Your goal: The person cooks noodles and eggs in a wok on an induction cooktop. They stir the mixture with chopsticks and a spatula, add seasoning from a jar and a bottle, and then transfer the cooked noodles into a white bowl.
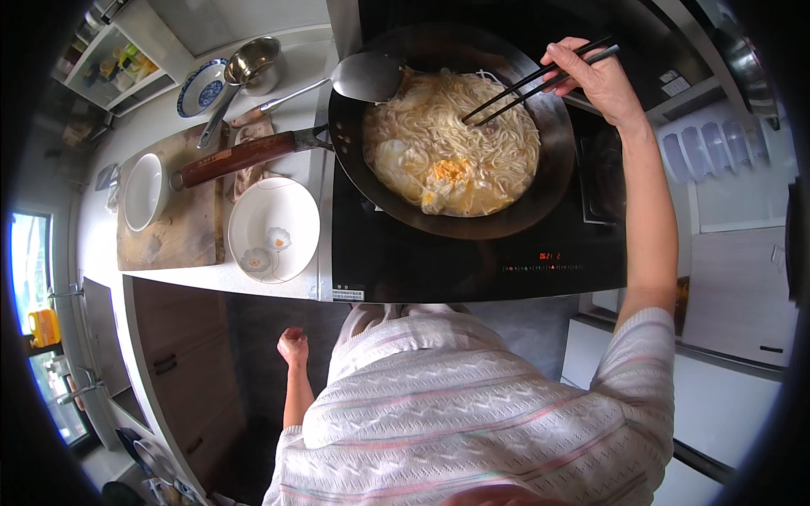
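My right hand [585, 79] grips a pair of black chopsticks [516, 95], whose tips touch the noodles [468, 107] in a large dark wok [468, 228]. Broth surrounds the noodles, and cooked egg [452, 174] lies at the near side. A metal spatula [367, 77] rests on the wok's left rim, its handle extending left over the counter. The wok's wooden handle [237, 158] also points left. My left hand [293, 346] hangs below the counter's front edge, holding nothing that I can see; its fingers are curled in.
Left of the black cooktop [443, 272] stand a flower-patterned bowl [274, 229] and a white bowl [144, 193], the latter on a wooden cutting board [190, 234]. Behind them are a metal ladle [218, 120] and a blue-patterned bowl [201, 88]. A brownish cloth [250, 180] lies under the wok's handle.
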`<state>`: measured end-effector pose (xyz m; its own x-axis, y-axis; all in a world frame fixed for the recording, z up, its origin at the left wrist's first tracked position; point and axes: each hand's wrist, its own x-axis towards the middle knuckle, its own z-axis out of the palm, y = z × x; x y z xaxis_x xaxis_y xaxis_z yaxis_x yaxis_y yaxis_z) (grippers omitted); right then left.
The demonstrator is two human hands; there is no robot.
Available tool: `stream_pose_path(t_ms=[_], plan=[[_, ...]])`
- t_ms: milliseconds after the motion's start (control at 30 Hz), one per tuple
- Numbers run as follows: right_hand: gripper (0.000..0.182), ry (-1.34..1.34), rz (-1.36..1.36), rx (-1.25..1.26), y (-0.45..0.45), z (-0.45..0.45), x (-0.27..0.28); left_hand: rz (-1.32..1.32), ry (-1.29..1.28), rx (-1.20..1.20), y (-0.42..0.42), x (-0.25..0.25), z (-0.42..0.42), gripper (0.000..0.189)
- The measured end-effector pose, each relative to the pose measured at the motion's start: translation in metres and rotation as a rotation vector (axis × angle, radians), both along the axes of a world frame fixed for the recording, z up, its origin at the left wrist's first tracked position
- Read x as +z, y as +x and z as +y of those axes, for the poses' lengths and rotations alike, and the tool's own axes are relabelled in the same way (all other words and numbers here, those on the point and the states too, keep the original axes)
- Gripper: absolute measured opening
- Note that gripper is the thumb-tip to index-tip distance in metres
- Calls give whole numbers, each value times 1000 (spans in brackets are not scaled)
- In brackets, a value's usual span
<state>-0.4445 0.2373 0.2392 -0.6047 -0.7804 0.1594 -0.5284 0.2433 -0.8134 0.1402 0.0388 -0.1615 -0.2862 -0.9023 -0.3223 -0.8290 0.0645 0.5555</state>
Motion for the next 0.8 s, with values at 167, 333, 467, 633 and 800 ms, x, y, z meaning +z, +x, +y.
stream_pose_path(t_ms=[167,333,467,633,800], plan=[[30,-61,45,-267,-11,21,-15,-39,126,-69,9,-29,-28,15],[31,-112,-89,-207,24,9,-18,-7,242,-6,7,-36,-53,15],[30,-262,-32,-231,39,-7,-11,43,329,13,10,-37,-59,19],[30,-72,9,-311,42,-19,-35,-47,432,21,13,-37,-58,20],[28,-136,52,-440,33,1,-8,-76,465,46,16,-25,-60,17]])
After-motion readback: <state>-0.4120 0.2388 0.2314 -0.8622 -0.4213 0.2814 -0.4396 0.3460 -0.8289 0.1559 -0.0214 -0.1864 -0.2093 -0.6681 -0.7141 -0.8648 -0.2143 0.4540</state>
